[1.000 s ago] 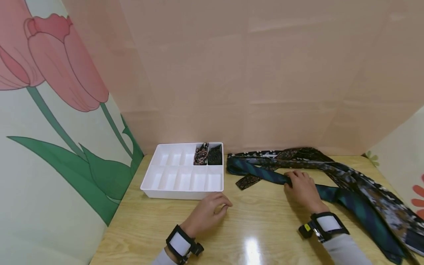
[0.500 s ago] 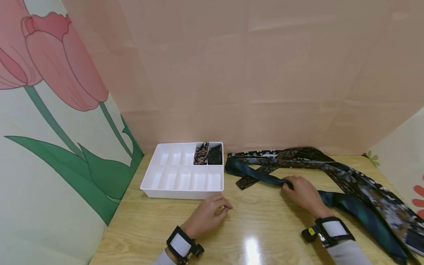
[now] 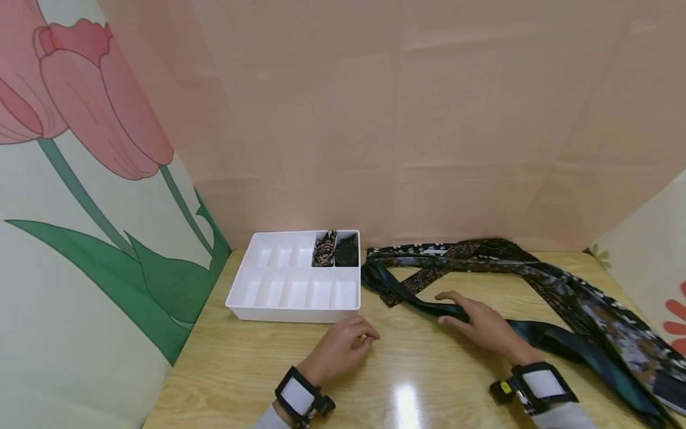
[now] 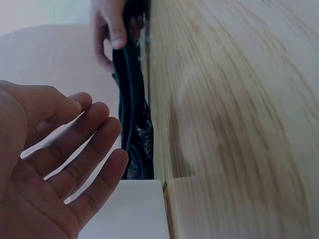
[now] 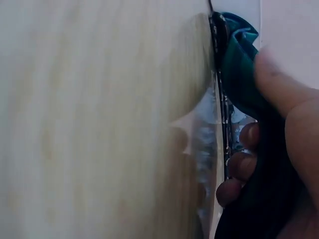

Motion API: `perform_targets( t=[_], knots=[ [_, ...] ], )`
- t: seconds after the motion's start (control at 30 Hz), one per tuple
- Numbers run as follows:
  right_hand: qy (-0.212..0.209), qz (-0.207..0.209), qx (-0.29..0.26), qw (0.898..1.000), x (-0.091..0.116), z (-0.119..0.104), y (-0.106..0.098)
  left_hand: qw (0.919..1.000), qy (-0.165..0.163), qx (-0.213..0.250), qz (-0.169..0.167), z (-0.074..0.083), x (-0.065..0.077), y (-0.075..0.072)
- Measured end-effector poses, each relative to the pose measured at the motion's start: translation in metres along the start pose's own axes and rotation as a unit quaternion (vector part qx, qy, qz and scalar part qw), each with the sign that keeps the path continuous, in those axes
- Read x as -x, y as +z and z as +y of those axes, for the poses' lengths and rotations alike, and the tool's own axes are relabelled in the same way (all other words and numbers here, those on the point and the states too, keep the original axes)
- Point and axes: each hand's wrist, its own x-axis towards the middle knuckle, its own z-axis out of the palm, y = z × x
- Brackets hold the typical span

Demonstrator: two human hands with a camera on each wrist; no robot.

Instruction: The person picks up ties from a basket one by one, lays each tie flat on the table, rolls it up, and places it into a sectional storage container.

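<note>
A dark green and navy striped necktie [image 3: 412,301] lies along the table, its left end looped beside the tray. My right hand [image 3: 482,325] is over its middle, thumb and fingers spread apart with the tie passing between them. In the right wrist view the thumb [image 5: 279,82] is at one side of the green tie [image 5: 244,74], fingertips showing on the other. My left hand [image 3: 343,351] holds nothing, its fingers loosely bent in front of the white tray [image 3: 295,316], as the left wrist view also shows.
Two rolled ties [image 3: 324,250] sit in back-right compartments of the tray. Behind the green tie, several dark patterned ties [image 3: 541,274] stretch to the right table edge. A pinkish-brown covering [image 3: 407,119] rises behind the table [image 3: 429,381].
My right hand has spread its fingers from a grip on the green tie and moved slightly nearer. The tie's middle has sagged forward and its left loop widened. My left hand barely moved.
</note>
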Motion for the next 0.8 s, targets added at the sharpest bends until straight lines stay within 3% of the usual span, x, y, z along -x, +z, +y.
perform_targets(
  t=[0.17,0.27,0.5,0.8],
  knots=[
    [-0.037,0.027,0.01,0.999,0.005,-0.005,0.004,0.9999,0.007,-0.009,0.005,0.002,-0.004,0.004],
    [-0.039,0.027,0.007,0.999,0.008,-0.012,0.003,0.9997,0.017,-0.011,0.016,0.003,-0.008,0.007],
    [-0.067,-0.035,-0.089,0.993,0.015,-0.034,-0.003,0.9989,0.041,0.007,0.024,0.007,-0.017,0.021],
    [-0.149,-0.094,-0.208,0.962,0.019,-0.059,-0.001,0.9971,0.043,0.024,-0.058,0.023,-0.032,0.038]
  ],
)
